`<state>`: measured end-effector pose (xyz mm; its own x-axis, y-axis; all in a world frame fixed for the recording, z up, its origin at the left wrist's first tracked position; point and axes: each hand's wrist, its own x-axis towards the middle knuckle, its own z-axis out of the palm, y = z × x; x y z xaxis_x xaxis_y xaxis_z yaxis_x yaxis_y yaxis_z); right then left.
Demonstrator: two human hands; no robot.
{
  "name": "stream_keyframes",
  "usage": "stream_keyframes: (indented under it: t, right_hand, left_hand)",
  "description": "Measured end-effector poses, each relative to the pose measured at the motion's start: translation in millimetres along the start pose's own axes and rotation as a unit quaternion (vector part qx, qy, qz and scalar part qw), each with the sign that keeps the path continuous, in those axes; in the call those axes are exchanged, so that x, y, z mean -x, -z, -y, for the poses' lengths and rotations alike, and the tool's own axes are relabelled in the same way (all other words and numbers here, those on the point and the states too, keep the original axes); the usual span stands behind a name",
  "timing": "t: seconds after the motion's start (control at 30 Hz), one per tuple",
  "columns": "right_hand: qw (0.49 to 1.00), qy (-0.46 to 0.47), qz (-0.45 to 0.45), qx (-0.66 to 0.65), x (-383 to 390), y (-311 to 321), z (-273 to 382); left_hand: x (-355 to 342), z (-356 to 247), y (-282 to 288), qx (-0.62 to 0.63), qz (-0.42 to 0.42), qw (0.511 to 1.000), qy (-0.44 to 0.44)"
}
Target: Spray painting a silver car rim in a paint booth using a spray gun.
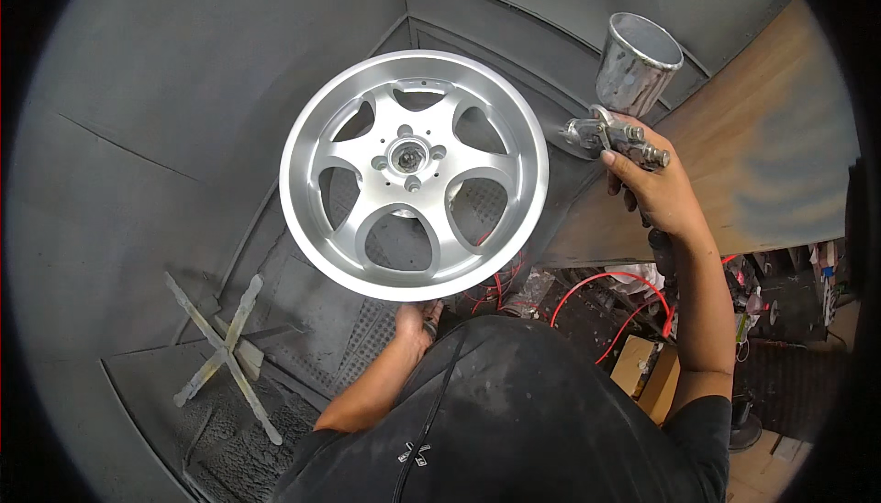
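Note:
A silver alloy wheel [449, 123] with several curved spokes faces up in the middle of the view. My right hand [647, 173] grips a metal spray gun [626, 140] topped by a paint-stained metal cup [640, 62]; the gun's nozzle is beside the wheel's right rim. My left hand [418, 324] is just below the wheel's lower edge, fingers curled round something mostly hidden beneath it.
Grey coated panels [156, 81] surround the wheel, with a brown board [734, 182] at right. A cross-shaped stand [225, 356] sits lower left. Red hoses [610, 273], cardboard [633, 365] and assorted items lie lower right.

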<state>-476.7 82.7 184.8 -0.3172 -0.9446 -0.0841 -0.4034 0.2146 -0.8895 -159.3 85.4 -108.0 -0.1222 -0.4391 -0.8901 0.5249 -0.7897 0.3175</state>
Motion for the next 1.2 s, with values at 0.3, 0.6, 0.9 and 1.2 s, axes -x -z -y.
stream_keyframes:
  t: [0.3, 0.6, 0.9, 1.2]
  right_hand:
    - [1.000, 0.003, -0.023, -0.002, -9.4, 2.3, -14.1]
    - [0.995, 0.005, 0.081, -0.054, 20.5, 2.9, 28.6]
    - [0.997, 0.013, 0.062, -0.044, 15.9, 4.3, 6.4]
    - [0.999, 0.006, -0.001, -0.049, 5.2, 16.3, -28.8]
  left_hand:
    - [-19.6, -7.7, 22.6, -0.027, 0.001, 0.999, -0.022]
    - [-27.3, -45.7, 37.0, -0.035, 0.026, 0.992, -0.118]
    - [-26.4, -87.3, 28.2, 0.008, -0.020, 0.975, -0.220]
    - [-17.3, -28.7, 36.5, -0.018, 0.013, 0.996, -0.089]
